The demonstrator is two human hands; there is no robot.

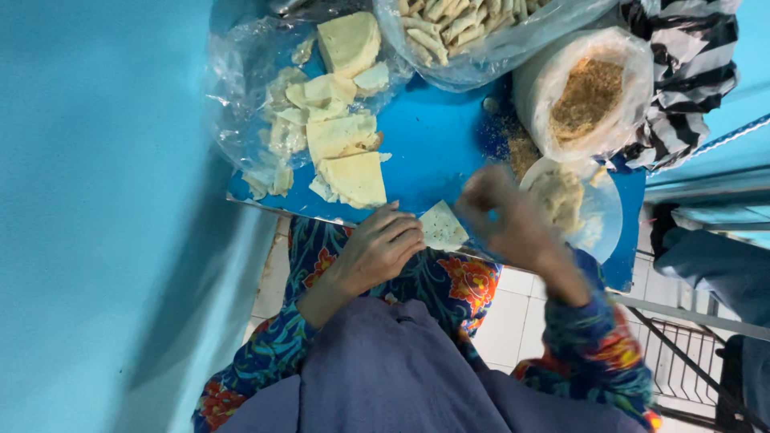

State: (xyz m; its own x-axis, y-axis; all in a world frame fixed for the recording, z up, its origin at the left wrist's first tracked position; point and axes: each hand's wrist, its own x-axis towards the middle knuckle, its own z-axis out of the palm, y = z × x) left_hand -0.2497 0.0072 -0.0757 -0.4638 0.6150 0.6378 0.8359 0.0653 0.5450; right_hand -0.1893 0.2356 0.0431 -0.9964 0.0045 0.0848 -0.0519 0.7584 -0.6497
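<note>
1. Presently, the left hand (378,244) rests palm down at the near edge of the blue board (433,144), fingers curled loosely and holding nothing; its fingertips touch the edge of a pale triangular wrapper sheet (442,227).
2. That sheet lies flat on the board, between the two hands.
3. The right hand (505,216) is raised just right of the sheet and is blurred; I cannot tell whether it is closed or what it holds.
4. Just beyond the right hand stands a round plate of pale filling (597,216).
5. Farther out from that hand sits a bag of brown crumbs (589,92).
6. Beyond the left hand lie stacked wrapper pieces (341,136) on clear plastic.
7. A bag of rolled pieces (457,24) sits at the far edge.
</note>
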